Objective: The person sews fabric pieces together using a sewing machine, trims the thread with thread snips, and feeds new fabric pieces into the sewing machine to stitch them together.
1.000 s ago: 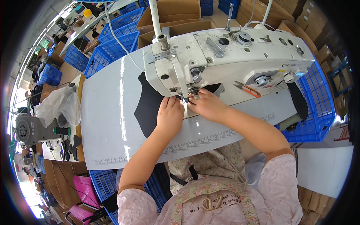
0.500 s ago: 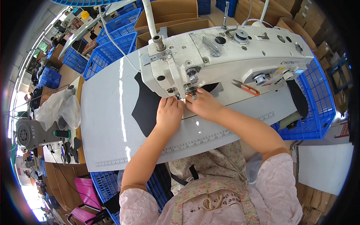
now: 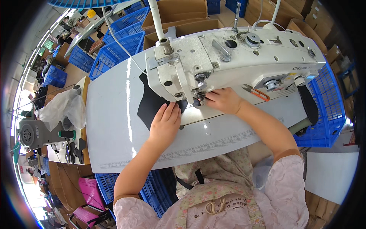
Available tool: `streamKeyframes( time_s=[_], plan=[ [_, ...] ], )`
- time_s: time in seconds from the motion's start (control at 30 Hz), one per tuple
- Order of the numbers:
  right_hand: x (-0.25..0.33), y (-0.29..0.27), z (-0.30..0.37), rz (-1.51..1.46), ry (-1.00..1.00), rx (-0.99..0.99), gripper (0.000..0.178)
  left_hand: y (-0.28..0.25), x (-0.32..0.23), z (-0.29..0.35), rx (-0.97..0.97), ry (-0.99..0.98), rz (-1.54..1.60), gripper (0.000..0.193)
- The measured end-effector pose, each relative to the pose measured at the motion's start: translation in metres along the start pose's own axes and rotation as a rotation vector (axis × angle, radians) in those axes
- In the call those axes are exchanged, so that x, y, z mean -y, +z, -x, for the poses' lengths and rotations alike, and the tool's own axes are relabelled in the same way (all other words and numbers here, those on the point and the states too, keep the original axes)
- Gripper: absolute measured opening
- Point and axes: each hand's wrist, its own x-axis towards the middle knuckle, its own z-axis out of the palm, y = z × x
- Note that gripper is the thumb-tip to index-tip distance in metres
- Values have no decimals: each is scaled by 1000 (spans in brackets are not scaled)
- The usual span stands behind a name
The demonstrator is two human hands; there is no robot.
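Under the head of a white sewing machine (image 3: 183,49) lies a black sheet piece (image 3: 148,103), its far part hidden by the machine. My left hand (image 3: 166,121) rests flat on this piece, just left of the needle area, fingers stretched out. To the right of the needle, my right hand (image 3: 225,100) is closed, with its fingertips bent in beside the presser area. Whatever those fingers hold is hidden by the machine parts and the hand itself. Orange-handled thread snips (image 3: 257,92) lie on the machine bed beyond my right wrist.
The grey table (image 3: 110,126) has a ruler strip (image 3: 206,145) along its near edge. A black sole-shaped piece (image 3: 307,105) hangs at its right end over a blue crate (image 3: 328,110). At the left stand another machine (image 3: 32,133) with a green thread spool and a plastic bag (image 3: 65,108).
My left hand has gone from bent fingers near the needle to lying flat, farther left. My right hand has shifted right, widening the gap between the hands. The whole view has moved slightly.
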Motion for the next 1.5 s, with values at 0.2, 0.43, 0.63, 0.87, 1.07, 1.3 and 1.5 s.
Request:
streamKeyframes(
  time_s=[0.2, 0.43, 0.63, 0.87, 1.07, 1.3, 1.5],
  plan=[
    [22, -21, -24, 6, -103, 185, 11, -13, -16, -19, 226, 66, -42, 31],
    [16, -8, -20, -163, -94, 356, 16, -12, -15, -30, 347, -23, 224, 24],
    [13, -15, -17, -268, 53, 304, 15, -5, -21, -22, 259, -19, 157, 22],
    [22, -12, -21, -329, 87, 294, 11, 1, -26, -20, 222, -35, 196, 21],
    [30, -9, -20, -223, 70, 282, 9, 5, -30, -23, 176, -27, 171, 21],
    [47, 4, -22, 64, 55, 266, 10, 12, -33, -28, 213, -66, 102, 23],
    [55, 2, -33, 51, 112, 387, 15, 15, -31, -35, 233, -91, 95, 19]
  ],
)
